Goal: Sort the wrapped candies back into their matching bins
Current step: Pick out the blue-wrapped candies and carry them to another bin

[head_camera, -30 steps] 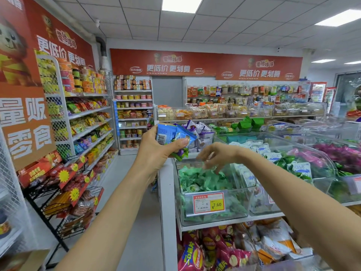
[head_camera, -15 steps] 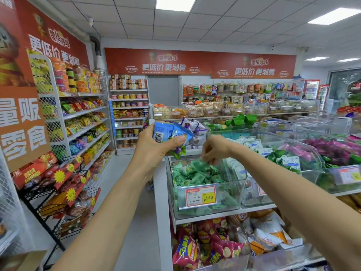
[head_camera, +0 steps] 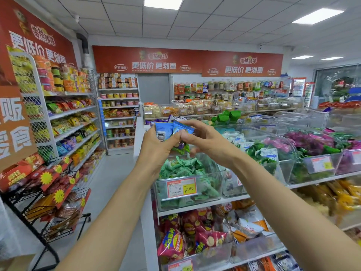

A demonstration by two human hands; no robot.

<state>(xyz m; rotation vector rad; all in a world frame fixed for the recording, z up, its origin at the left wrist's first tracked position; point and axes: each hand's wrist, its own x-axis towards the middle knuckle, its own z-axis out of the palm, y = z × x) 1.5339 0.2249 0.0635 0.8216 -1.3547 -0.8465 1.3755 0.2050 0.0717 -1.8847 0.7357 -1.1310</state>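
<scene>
Blue foil shows first: the left hand [head_camera: 156, 151] grips a small bunch of wrapped candies [head_camera: 166, 132], its fingers curled round them and its thumb pressing on the front. The bunch is held in the air above the near-left clear bin [head_camera: 209, 190] of pale green candies and does not touch it. I think it is held high so that the wrappers can be compared with the bins beneath.

The right hand [head_camera: 207, 141] bends its fingers over the top of the bunch. Its thumb and forefinger pinch one blue packet [head_camera: 184, 127] at the right end, it seems in order to draw it out alone. A green and purple piece [head_camera: 181, 148] hangs at the bottom of the bunch, between the two hands.

The bins stand in a row on the upper shelf [head_camera: 205, 206], each with one kind inside, which makes matching simple. White and blue sachets [head_camera: 237, 138] lie farther right, then dark green packets [head_camera: 259, 153], then purple candies [head_camera: 310, 139] at far right. A price label [head_camera: 181, 187] is on the front of the green bin.

In my judgement the sorting is not finished, because several pieces are in the left hand. The blue packet does not match the green bin below, so it needs a reach to another bin; which one, I cannot tell.
</scene>
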